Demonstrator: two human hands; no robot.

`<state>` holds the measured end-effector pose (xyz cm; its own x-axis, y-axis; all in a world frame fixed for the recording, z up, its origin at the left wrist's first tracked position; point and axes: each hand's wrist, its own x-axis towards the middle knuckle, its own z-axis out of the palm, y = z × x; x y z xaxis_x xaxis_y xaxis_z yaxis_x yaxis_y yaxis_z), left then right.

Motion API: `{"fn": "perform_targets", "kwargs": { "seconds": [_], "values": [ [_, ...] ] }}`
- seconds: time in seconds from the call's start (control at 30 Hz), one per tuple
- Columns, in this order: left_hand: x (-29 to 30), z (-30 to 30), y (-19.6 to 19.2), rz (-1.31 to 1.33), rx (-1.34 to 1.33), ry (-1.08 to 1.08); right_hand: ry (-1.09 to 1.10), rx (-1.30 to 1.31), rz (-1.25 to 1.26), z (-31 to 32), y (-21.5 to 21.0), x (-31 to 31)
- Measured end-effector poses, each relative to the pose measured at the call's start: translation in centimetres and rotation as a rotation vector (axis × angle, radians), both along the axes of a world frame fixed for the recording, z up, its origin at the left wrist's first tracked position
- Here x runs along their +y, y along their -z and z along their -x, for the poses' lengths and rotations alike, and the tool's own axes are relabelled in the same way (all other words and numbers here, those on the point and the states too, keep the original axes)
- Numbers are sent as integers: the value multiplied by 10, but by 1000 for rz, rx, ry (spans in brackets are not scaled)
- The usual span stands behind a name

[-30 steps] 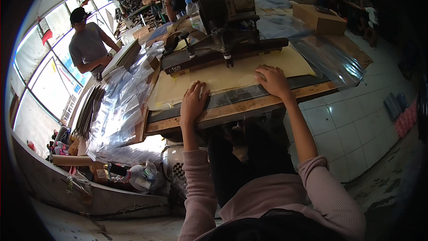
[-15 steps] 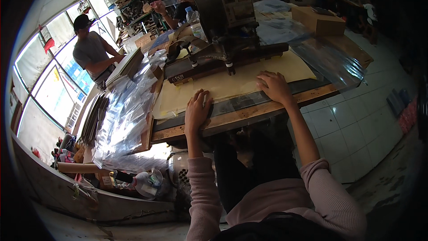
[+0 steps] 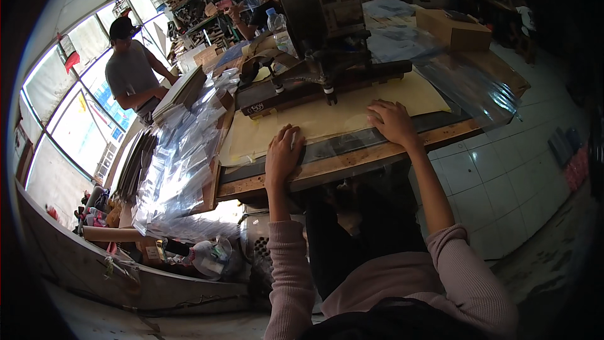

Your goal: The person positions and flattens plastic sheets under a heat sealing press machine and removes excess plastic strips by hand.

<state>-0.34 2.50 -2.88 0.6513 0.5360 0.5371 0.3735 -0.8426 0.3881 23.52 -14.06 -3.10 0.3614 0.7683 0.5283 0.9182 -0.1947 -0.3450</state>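
Note:
My left hand (image 3: 284, 156) lies with its fingers stretched out at the near edge of a pale yellow sheet (image 3: 358, 106), towards its left side. Farther right, my right hand (image 3: 391, 121) rests on the same edge, fingers flat and slightly apart. Just beyond my fingers, the dark bar (image 3: 371, 79) of a heavy press machine (image 3: 324, 16) stretches across the sheet. Beneath the sheet, a dark grey mat (image 3: 343, 144) shows along the wooden table edge (image 3: 371, 156). Whether clear film lies under my fingers, I cannot tell.
Shiny clear plastic sheets (image 3: 173, 173) are heaped to the left, and more clear film (image 3: 469, 85) overhangs on the right. A cardboard box (image 3: 453, 30) sits at the back right. At the left, a person (image 3: 131, 69) stands by a stack of boards (image 3: 179, 96).
The whole view has shifted slightly to the right. Both my hands keep their places on the sheet, and the press bar looks unchanged. The person at the left has moved their arms a little.

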Motion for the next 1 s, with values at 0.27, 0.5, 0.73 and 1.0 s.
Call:
{"fn": "perform_targets", "kwargs": {
  "seconds": [0.27, 0.5, 0.73, 1.0],
  "values": [
    [-1, -1, 2, 3, -9, 7, -1, 7, 6, 2, -4, -5],
    [-10, 9, -17, 184, -125, -28, -47, 11, 20, -3, -2, -7],
    [-7, 36, -4, 156, -376, -104, -264, -189, 92, 89, 2, -47],
    [5, 33, 14, 205, -506, -118, -233, -363, -112, 100, 7, -35]
  ]
}}
